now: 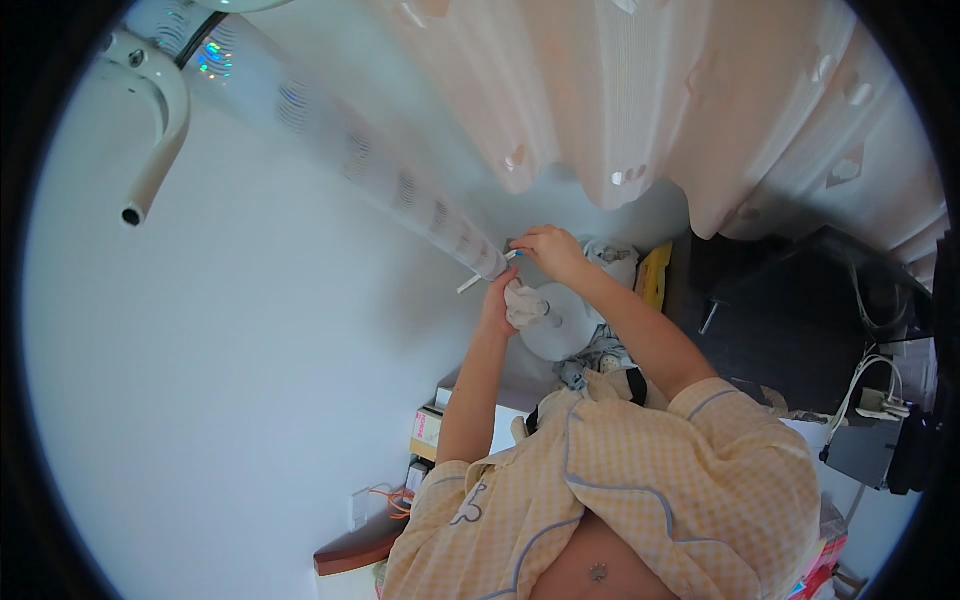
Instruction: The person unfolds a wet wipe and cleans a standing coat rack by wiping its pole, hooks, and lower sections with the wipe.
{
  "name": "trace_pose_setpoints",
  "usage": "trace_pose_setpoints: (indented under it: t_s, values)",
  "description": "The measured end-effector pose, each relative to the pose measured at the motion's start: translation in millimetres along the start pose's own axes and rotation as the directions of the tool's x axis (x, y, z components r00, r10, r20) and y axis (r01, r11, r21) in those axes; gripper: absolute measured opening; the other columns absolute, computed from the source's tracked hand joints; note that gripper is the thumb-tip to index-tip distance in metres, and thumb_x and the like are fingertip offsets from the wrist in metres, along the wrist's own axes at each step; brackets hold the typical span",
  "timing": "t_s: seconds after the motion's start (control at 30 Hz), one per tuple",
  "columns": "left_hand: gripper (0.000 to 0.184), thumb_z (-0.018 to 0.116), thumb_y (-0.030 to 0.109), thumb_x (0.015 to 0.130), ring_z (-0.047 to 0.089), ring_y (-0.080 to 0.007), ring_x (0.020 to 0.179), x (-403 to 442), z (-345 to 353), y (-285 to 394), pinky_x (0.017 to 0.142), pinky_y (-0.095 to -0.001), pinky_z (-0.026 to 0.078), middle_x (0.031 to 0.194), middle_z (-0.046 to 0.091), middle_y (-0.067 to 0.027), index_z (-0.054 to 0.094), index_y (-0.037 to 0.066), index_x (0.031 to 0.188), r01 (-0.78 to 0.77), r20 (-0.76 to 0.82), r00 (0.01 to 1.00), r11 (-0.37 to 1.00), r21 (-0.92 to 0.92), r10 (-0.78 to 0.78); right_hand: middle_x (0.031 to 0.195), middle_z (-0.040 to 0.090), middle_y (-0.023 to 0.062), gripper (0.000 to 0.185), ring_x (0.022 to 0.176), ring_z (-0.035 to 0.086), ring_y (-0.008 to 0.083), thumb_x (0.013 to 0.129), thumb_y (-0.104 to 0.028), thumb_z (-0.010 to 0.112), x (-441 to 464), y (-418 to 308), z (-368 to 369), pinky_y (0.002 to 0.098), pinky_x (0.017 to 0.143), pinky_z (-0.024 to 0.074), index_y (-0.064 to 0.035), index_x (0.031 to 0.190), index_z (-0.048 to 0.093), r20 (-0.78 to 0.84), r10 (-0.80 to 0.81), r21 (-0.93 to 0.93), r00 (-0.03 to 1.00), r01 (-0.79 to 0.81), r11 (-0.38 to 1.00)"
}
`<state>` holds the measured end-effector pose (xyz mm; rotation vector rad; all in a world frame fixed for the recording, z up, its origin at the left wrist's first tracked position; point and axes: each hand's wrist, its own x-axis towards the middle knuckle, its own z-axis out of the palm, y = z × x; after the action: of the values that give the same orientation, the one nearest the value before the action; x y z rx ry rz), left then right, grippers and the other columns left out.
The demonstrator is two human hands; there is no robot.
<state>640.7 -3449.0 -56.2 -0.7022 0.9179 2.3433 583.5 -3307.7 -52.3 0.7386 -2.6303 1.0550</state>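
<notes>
A long, pale, translucent cover with grey wave patterns [405, 190] runs diagonally down from the upper left and narrows at my hands. My left hand [499, 300] is closed around its gathered lower end, with a whitish bunched part [525, 305] beside the palm. Close above it, my right hand [550, 248] pinches a small white and blue item [516, 254] against the gathered end. A thin white strip [469, 285] sticks out to the left of my hands. Below them is a round white base with a short pole [560, 325].
A patterned pink curtain [620, 100] hangs at the top. White curved tubing [165, 110] is at the upper left. A dark cabinet top [740, 320] with cables [885, 385] stands right. Boxes [427, 430] and an orange cord [398, 502] lie by the wall at lower left.
</notes>
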Motion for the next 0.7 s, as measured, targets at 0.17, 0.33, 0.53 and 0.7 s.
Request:
trace_pose_setpoints:
  t_s: [0.17,0.33,0.53,0.7]
  values:
    - [0.012,0.047,0.021,0.081,0.058,-0.0177,0.064,11,-11,-4,0.053,-0.0317,0.048,0.074,0.056,-0.0044,0.05,0.01,0.085,-0.061,-0.065,0.996,0.994,0.095,0.067,0.086,0.062,0.0036,0.012,0.078,0.058,0.0229,0.074,-0.017,0.056,3,-6,-4,0.035,0.066,0.0471,-0.0149,0.082,0.066,0.07,0.08,0.067,0.994,-0.084,0.994]
    - [0.02,0.046,0.02,0.081,0.058,-0.0207,0.067,33,-22,-6,0.057,-0.0345,0.047,0.075,0.056,-0.0068,0.05,0.004,0.092,-0.123,-0.269,0.916,0.846,0.518,0.298,0.081,0.06,0.0053,0.01,0.076,0.058,0.0248,0.074,-0.015,0.057,2,-12,2,0.0359,0.065,0.0464,-0.0124,0.081,0.064,0.019,0.103,0.023,0.994,-0.104,0.994]
    - [0.03,0.047,0.021,0.076,0.057,-0.0354,0.066,12,10,-15,0.064,-0.0411,0.045,0.076,0.057,-0.0244,0.055,-0.008,0.08,0.05,-0.209,0.675,0.238,0.97,0.708,0.08,0.057,0.0108,0.01,0.074,0.056,0.0302,0.072,-0.009,0.057,3,-4,10,0.0384,0.066,0.045,-0.0084,0.08,0.063,-0.006,0.103,0.18,0.995,-0.1,0.979]
    - [0.023,0.051,0.019,0.076,0.059,-0.0308,0.065,12,12,-16,0.06,-0.0408,0.047,0.068,0.058,-0.0146,0.056,-0.003,0.079,-0.191,-0.384,0.731,0.71,0.678,0.564,0.079,0.056,0.0135,0.012,0.073,0.055,0.0326,0.07,-0.003,0.058,8,-5,3,0.0387,0.067,0.0443,-0.0053,0.081,0.063,0.05,0.125,0.248,0.991,-0.133,0.959]
